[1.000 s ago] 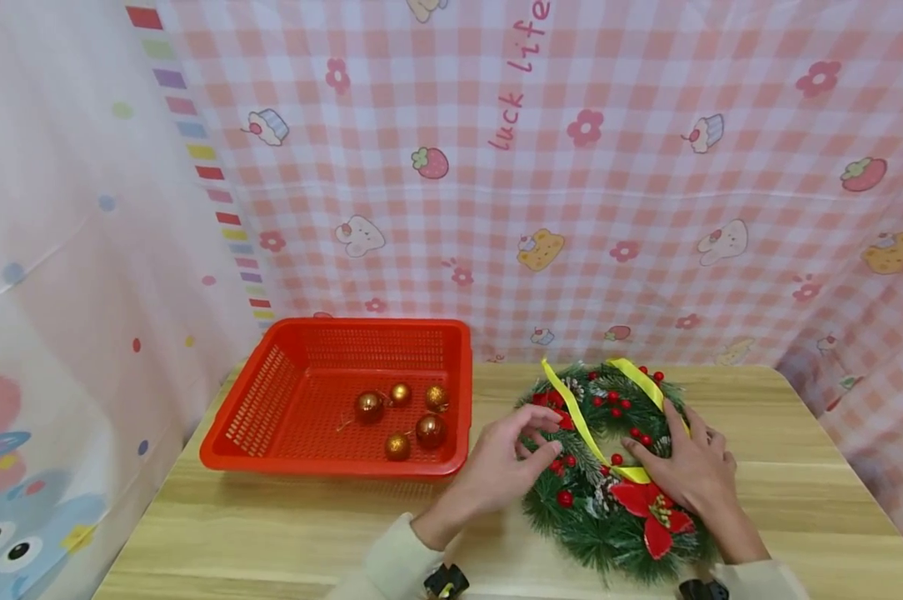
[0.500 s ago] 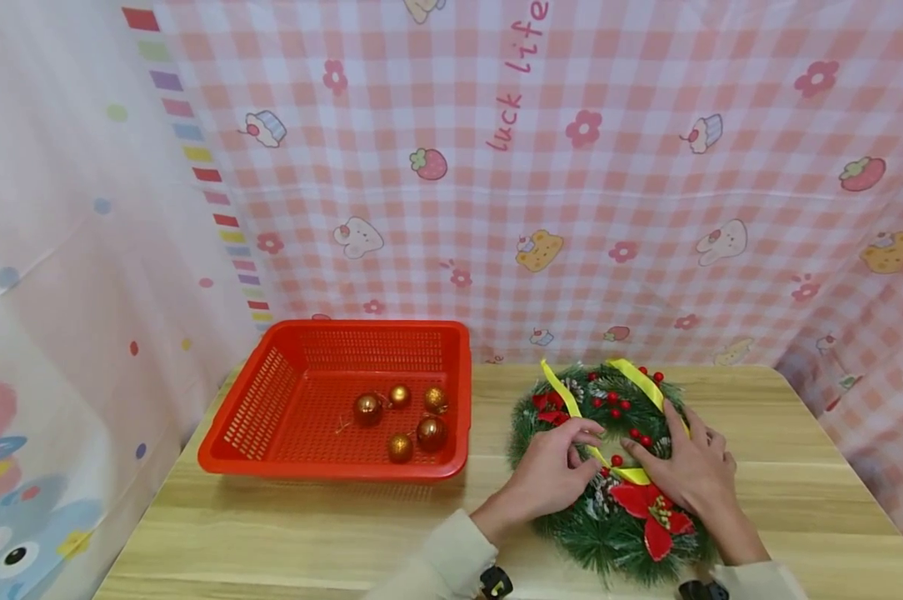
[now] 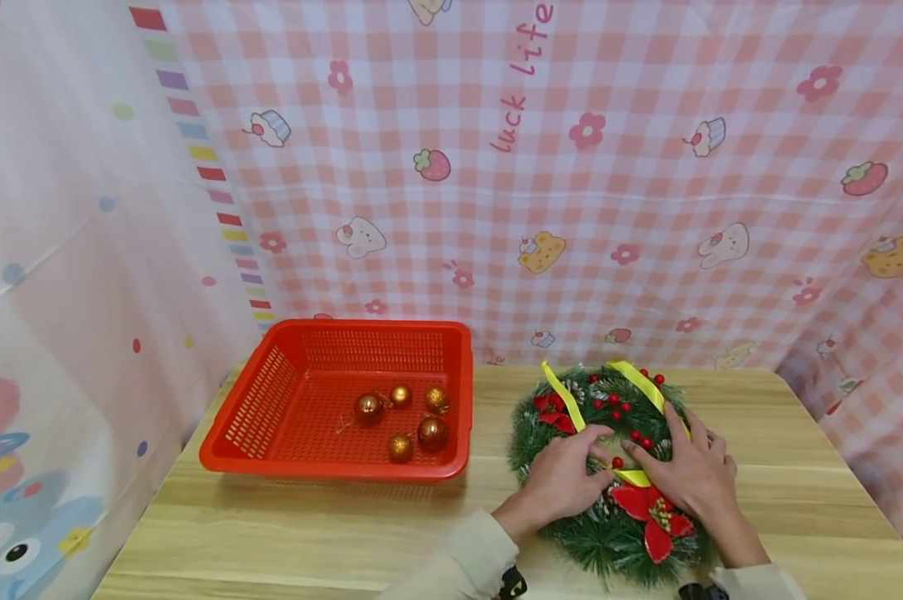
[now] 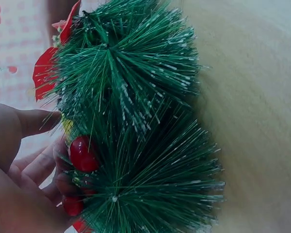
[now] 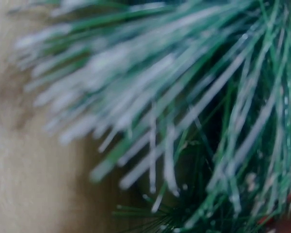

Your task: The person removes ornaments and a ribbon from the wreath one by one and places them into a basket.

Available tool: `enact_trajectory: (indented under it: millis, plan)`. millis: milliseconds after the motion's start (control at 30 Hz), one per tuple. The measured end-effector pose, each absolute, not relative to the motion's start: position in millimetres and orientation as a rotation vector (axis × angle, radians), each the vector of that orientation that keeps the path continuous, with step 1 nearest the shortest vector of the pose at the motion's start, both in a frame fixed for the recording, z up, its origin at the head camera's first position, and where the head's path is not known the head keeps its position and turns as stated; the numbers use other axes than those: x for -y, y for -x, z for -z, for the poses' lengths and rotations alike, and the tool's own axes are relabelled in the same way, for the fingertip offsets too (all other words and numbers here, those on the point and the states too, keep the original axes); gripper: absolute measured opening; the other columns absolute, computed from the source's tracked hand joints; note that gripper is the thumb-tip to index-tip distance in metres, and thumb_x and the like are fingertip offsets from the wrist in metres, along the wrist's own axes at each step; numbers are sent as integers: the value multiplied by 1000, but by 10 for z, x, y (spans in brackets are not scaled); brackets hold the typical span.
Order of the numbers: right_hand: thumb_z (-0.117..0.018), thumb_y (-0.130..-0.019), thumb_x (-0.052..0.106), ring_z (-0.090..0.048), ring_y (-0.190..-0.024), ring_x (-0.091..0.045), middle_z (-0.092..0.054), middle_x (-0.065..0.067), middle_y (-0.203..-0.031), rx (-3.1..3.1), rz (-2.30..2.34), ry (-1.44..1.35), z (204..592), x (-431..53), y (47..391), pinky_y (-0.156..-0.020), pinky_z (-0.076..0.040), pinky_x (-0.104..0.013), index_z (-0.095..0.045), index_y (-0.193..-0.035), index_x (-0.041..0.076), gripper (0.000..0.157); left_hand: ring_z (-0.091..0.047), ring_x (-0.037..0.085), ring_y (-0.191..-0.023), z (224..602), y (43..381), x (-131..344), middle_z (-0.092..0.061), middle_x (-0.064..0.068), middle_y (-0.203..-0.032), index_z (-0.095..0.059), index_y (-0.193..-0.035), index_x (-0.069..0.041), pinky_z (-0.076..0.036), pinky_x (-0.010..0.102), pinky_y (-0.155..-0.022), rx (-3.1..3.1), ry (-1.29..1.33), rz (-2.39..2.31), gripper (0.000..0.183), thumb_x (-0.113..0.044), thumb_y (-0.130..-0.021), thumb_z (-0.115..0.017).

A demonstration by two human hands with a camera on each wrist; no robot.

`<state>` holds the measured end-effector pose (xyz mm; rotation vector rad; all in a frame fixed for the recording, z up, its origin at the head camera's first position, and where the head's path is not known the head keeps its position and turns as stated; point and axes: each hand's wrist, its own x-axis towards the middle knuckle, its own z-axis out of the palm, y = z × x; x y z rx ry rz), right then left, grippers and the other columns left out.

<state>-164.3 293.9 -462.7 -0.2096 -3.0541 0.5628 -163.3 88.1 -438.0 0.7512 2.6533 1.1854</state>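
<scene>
A green Christmas wreath (image 3: 594,550) with red berries, pine cones and red poinsettia flowers (image 3: 656,518) lies on the table. A yellow ribbon (image 3: 637,383) loops across it, both ends pointing to the back. My left hand (image 3: 564,477) is at the wreath's inner left side, its curled fingers and thumb around the ribbon, which they partly hide. In the left wrist view the thumb (image 4: 36,120) meets a bit of yellow beside a red berry (image 4: 83,153). My right hand (image 3: 695,467) grips the wreath's right side, thumb toward the centre hole. Only blurred needles (image 5: 150,92) fill the right wrist view.
Left of the wreath stands a red plastic basket (image 3: 335,469) holding several gold and bronze bauble ornaments (image 3: 369,408). Behind the wooden table (image 3: 286,533) hangs a pink checked curtain (image 3: 466,208).
My left hand has moved right and inward over the wreath, from its left edge to the ribbon by the centre. The right hand has kept its place.
</scene>
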Motion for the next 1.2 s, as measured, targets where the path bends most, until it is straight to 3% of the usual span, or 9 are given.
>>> enact_trajectory:
  millis: [300, 500, 833, 1200]
  plan:
    - [-41, -80, 75, -19, -118, -62, -14, -32, -146, 3059, -570, 204, 4625, -2911, 1650, -84, -21, -74, -10, -150, 7, 102, -57, -5, -75, 4431, 1615, -909, -67, -24, -88, -59, -117, -30, -44, 16, -65, -2809, -779, -1097, 33, -26, -85, -68]
    - [-38, -81, 75, -19, -119, -62, -13, -33, -146, 3060, -600, 212, 4626, -2900, 1656, -83, -21, -73, -9, -150, 8, 100, -54, -5, -72, 4434, 1602, -868, -64, -19, -87, -62, -110, -28, -43, 15, -63, -2754, -811, -1219, 24, -17, -89, -62]
    - [-36, -88, 68, -22, -117, -63, -17, -33, -145, 2996, -684, 209, 4623, -2924, 1633, -82, -23, -72, -12, -150, 7, 90, -42, 2, -62, 4400, 1557, -762, -48, -9, -81, -55, -108, -21, -39, 16, -57, -2617, -884, -1416, 26, -3, -92, -46]
    - [-39, -89, 64, -26, -113, -63, -24, -36, -141, 2916, -739, 257, 4640, -2955, 1620, -78, -27, -72, -1, -150, 7, 92, -42, 3, -66, 4302, 1557, -635, -50, -8, -82, -64, -107, -16, -38, 16, -57, -2696, -762, -1357, 17, -18, -91, -60]
